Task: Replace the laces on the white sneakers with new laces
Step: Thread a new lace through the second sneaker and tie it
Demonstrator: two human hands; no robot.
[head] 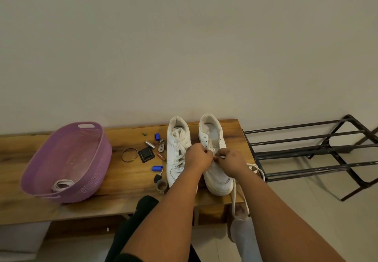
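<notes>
2 white sneakers side by side on wooden bench (126, 184), toes toward the person, heels to the wall. Right sneaker (216, 159): upper eyelets bare, tongue showing, being worked at mid-eyelets. Left sneaker (177, 155): fully laced, 1 lace crisscrossed w/ loose ends bunched at top.

Left hand (197, 159): fingers curled, knuckles up, pinching at the right sneaker's eyelet row; forearm crosses over the left sneaker's toe. Right hand (231, 162): fingers curled, pinching white lace (234, 196) just beside the left hand's fingertips. Hands nearly touching over the shoe's centre. Lace runs from the right hand down past the bench edge, 2 strands hanging, 1 loop lying on bench at right of the shoe.

Left of sneakers, small clutter: 2 blue caps/cylinders (157, 168), 1 silver battery (150, 144), 1 red-brown battery (161, 156), 1 bangle (129, 154), 1 black square piece (146, 154), 1 key (158, 177), 1 tape roll (162, 186); other bits too small to tell.

Far left: 1 purple plastic basket (86, 167), 1 coiled white lace bundle (62, 184) inside near front wall.

Right of bench: 1 black metal rack (319, 153) on floor.
</notes>
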